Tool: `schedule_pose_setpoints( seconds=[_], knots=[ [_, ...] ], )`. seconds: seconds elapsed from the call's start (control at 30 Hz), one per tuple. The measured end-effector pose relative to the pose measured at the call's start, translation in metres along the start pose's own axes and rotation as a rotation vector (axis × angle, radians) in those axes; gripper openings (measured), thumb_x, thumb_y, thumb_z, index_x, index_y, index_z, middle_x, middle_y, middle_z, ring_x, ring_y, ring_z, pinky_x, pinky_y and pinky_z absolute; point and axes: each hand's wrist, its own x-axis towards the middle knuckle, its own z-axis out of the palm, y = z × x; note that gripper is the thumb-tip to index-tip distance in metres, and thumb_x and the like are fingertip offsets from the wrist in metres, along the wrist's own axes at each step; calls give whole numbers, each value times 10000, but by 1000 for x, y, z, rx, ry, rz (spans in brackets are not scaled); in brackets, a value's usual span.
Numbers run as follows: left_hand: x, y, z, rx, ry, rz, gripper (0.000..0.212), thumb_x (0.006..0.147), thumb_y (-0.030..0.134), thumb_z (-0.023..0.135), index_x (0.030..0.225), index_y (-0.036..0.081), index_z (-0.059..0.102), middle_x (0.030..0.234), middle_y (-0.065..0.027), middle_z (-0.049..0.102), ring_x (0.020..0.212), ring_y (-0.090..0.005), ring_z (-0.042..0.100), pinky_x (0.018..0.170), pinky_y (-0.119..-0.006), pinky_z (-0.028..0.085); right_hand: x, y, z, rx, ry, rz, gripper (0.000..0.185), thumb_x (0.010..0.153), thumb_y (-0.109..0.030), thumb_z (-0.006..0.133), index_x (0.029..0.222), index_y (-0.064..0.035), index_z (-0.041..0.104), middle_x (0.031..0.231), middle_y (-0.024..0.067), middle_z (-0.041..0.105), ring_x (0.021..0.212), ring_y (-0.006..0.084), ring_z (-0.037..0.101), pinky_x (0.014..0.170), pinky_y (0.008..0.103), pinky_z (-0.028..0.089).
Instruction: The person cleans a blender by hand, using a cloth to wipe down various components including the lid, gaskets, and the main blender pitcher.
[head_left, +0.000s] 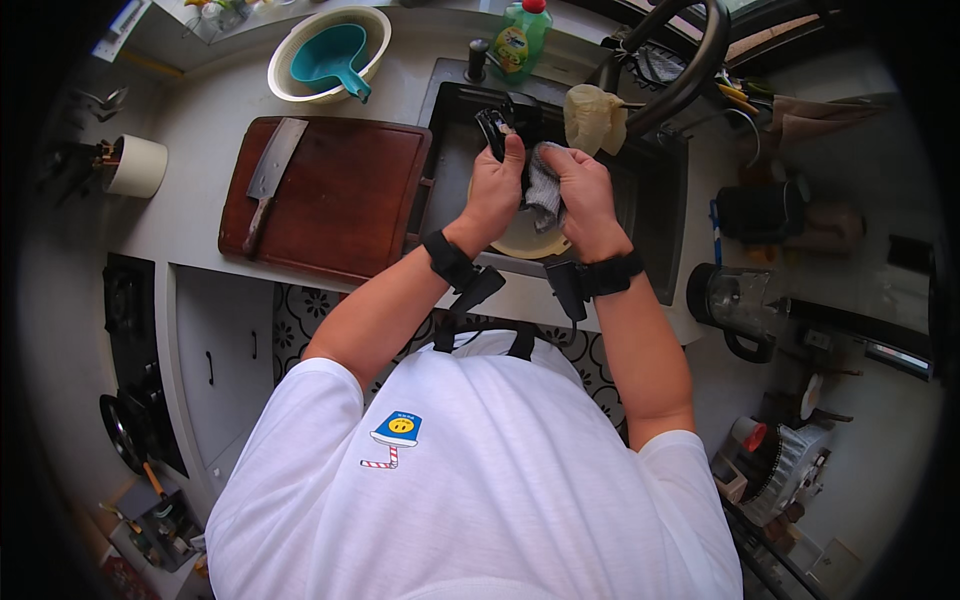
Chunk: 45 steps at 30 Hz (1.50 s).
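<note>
My left hand (493, 187) grips a glossy black object (491, 129) over the sink, thumb along its side; its exact kind is hard to make out. In my right hand (589, 189) is a grey woven cloth (545, 187), pinched between thumb and fingers and hanging down beside the black object. Whether the cloth touches that object cannot be told. Below both hands a pale yellow basin (531, 246) sits in the dark sink (660, 217), partly hidden by them. Just past my right hand hangs a pale yellowish translucent bag or glove (592, 118), near the faucet.
Left of the sink lies a brown cutting board (337, 202) with a cleaver (276, 169) on it. Behind stand a cream colander (281, 56) holding a teal strainer (330, 56), and a green soap bottle (520, 45). The dark faucet (694, 75) arches overhead; a blender jug (739, 296) is at right.
</note>
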Motion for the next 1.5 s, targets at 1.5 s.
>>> schedule_pose_setpoints(
  seconds=[1.5],
  knots=[
    [-7, 25, -3, -358, -130, -392, 732, 992, 646, 305, 1184, 1, 593, 1092, -86, 683, 1006, -184, 664, 932, -346, 529, -24, -20, -22, -90, -21, -3, 146, 858, -44, 732, 959, 49, 679, 873, 67, 704, 711, 110, 648, 664, 266, 544]
  ],
)
